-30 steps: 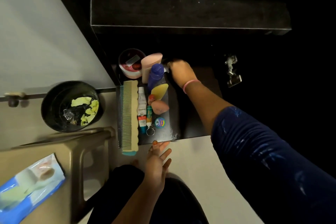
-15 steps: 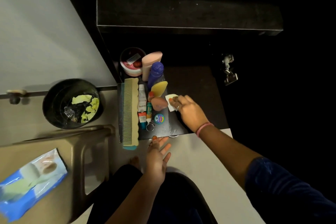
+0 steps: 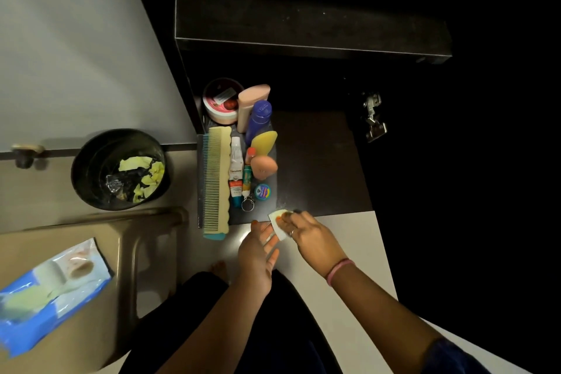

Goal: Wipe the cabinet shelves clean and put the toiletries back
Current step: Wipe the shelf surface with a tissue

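A small white wipe (image 3: 277,222) lies at the front edge of the dark cabinet shelf (image 3: 318,167), pressed under the fingers of my right hand (image 3: 306,237). My left hand (image 3: 258,249) is held flat, palm up, just below the shelf edge and touching the wipe. Toiletries stand in a row on the shelf's left side: a big comb (image 3: 216,179), a white tube (image 3: 236,170), a blue bottle (image 3: 258,121), a pink bottle (image 3: 250,103), a round jar (image 3: 221,100), a yellow bottle (image 3: 263,143), a peach sponge (image 3: 263,165) and a small blue tin (image 3: 262,191).
A black bin (image 3: 120,168) with yellow scraps stands on the floor at the left. A tan plastic stool (image 3: 91,252) carries a blue wipes pack (image 3: 51,291). An upper dark shelf (image 3: 303,27) overhangs. A metal hinge (image 3: 375,121) sits at the right.
My right hand drew the wipe from the back of the shelf forward to its front edge. My left hand rose slightly to meet the wipe.
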Demonstrator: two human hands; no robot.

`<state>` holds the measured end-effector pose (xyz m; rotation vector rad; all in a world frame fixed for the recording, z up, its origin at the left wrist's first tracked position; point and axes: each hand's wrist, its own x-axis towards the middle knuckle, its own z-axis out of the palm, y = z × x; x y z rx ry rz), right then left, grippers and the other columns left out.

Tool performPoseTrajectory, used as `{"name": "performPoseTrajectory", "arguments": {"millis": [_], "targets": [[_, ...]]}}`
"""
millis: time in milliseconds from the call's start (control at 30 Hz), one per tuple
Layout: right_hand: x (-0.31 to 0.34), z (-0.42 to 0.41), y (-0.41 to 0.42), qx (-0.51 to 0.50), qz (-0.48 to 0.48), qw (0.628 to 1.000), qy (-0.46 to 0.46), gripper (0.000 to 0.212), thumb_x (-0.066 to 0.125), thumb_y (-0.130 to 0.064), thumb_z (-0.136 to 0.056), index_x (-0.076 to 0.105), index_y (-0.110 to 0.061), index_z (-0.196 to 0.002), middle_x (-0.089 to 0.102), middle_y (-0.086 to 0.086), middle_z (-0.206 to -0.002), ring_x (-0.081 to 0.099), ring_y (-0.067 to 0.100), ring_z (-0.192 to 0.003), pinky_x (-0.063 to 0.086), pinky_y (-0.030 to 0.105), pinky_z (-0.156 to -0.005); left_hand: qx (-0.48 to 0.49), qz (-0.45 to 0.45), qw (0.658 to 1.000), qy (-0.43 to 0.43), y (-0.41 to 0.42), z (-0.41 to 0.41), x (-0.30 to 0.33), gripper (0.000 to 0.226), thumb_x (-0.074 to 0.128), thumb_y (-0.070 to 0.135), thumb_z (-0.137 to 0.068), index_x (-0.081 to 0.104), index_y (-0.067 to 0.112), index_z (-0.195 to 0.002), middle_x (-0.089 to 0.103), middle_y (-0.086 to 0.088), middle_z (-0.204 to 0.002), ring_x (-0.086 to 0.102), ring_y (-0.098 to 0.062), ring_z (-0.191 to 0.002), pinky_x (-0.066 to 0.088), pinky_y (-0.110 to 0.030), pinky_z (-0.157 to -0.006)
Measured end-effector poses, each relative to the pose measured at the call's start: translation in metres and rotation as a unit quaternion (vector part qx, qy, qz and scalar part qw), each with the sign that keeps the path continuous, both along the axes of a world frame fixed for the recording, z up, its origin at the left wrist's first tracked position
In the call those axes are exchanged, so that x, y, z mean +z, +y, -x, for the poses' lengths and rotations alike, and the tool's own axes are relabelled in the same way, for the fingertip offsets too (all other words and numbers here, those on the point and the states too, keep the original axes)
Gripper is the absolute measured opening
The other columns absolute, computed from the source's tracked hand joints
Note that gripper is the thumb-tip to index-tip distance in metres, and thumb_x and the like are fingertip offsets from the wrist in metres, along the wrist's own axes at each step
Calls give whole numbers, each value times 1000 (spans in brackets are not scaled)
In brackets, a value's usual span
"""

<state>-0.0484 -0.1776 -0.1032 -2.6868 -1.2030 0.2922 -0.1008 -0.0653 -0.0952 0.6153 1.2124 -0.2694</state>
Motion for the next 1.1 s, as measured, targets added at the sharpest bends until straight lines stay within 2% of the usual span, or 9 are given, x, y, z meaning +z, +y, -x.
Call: {"name": "performPoseTrajectory", "arguments": {"millis": [133, 233, 300, 400, 600, 700, 800, 967, 1100], "targets": [[4, 16, -20, 72, 51, 995, 56, 26, 59, -8, -66, 73, -20, -85, 69, -4, -88, 67, 17, -76, 55, 20, -51, -48, 11, 999, 14, 1, 14, 15, 23, 38, 28, -98, 59, 18, -102, 60, -2, -120, 54, -16, -112, 35, -31, -95], [17, 25, -22, -125, -3, 979, 161, 32, 49, -6, -79, 72, -17, -98, 68, -2, -101, 63, 17, -93, 53, 25, -82, -82, 2, 996, 22, 6, 26, 26, 22, 41, 19, -97, 55, 17, -114, 58, -6, -125, 52, -22, -121, 36, -34, -97], [43, 28, -12, -306, -123, 903, 276, 22, 50, -13, -87, 70, -19, -93, 69, -1, -97, 63, 13, -89, 49, 24, -82, -97, 12, 995, 0, 11, 36, 37, 20, 43, 15, -95, 55, 14, -112, 60, -6, -119, 53, -23, -119, 37, -36, -97], [83, 29, 7, -430, -288, 714, 472, 20, 53, -6, -91, 66, -22, -89, 70, 1, -90, 65, 12, -76, 52, 20, -69, -163, -4, 984, -77, 21, 45, 64, 26, 40, 11, -96, 52, 12, -119, 58, -4, -115, 53, -20, -112, 39, -35, -95], [130, 17, 31, -411, -345, 616, 576, 15, 52, -19, -94, 66, -19, -100, 74, 1, -91, 70, 16, -83, 57, 31, -77, -145, -70, 979, -127, 48, 33, 110, 10, 60, 9, -88, 58, 12, -97, 65, -9, -105, 64, -23, -97, 54, -35, -85], [153, 3, 40, -366, -372, 644, 560, 20, 55, -13, -92, 62, -15, -110, 71, 5, -101, 67, 20, -93, 55, 35, -83, -128, -174, 960, -178, 61, 17, 138, 13, 67, 15, -82, 63, 13, -94, 68, -10, -101, 67, -19, -91, 57, -28, -77], [179, -21, 51, -333, -396, 690, 506, 27, 57, 0, -88, 60, -11, -113, 68, 8, -100, 64, 21, -91, 55, 31, -80, -99, -160, 950, -251, 76, -10, 171, 11, 68, 10, -81, 59, 13, -87, 66, -13, -95, 67, -15, -72, 56, -20, -61], [234, -77, 78, -316, -451, 733, 398, 28, 62, -2, -86, 59, -9, -112, 69, 5, -89, 67, 14, -76, 56, 23, -62, -110, -276, 894, -336, 100, -58, 222, 23, 59, 8, -88, 49, 8, -109, 67, -14, -104, 70, -16, -84, 58, -24, -65], [261, -118, 102, -315, -488, 755, 305, 24, 66, -5, -84, 56, -7, -105, 67, 3, -81, 65, 11, -69, 56, 24, -63, -71, -382, 852, -351, 117, -100, 248, 21, 64, 10, -86, 48, 17, -98, 66, -12, -104, 67, -17, -89, 57, -26, -71]]}}
